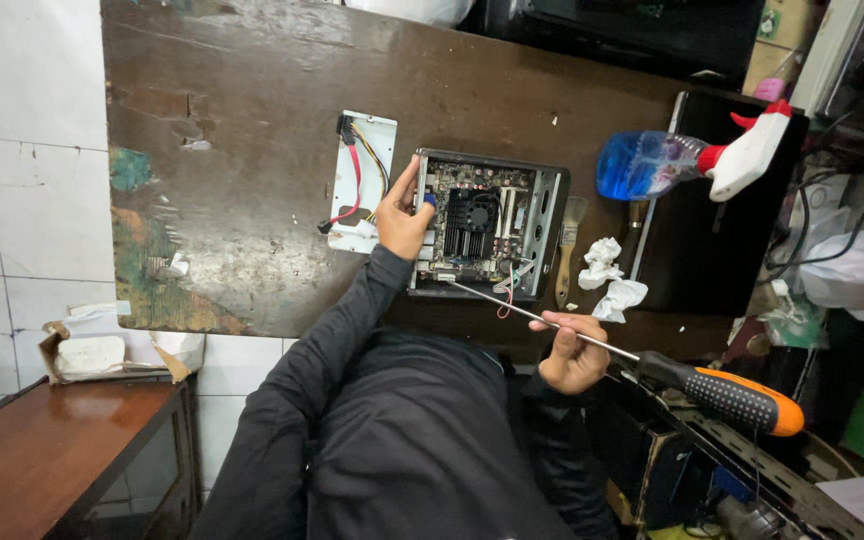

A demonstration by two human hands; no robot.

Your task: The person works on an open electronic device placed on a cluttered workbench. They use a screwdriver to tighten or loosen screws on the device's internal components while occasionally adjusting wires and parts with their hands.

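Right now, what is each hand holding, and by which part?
The right hand grips a long screwdriver by its metal shaft, not the orange-black handle. The left hand holds the open small computer case at its left edge.

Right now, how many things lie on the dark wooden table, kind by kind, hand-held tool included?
Open small computer case with circuit board: 1
White metal cover plate with red and yellow cables: 1
Blue spray bottle with white and red trigger: 1
Small paintbrush: 1
Crumpled white tissues: 2
Long orange-and-black-handled screwdriver: 1
Total: 7

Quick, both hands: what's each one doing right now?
Left hand: closed on the left edge of the open computer case.
Right hand: closed around the shaft of the long screwdriver, tip at the case's near edge.
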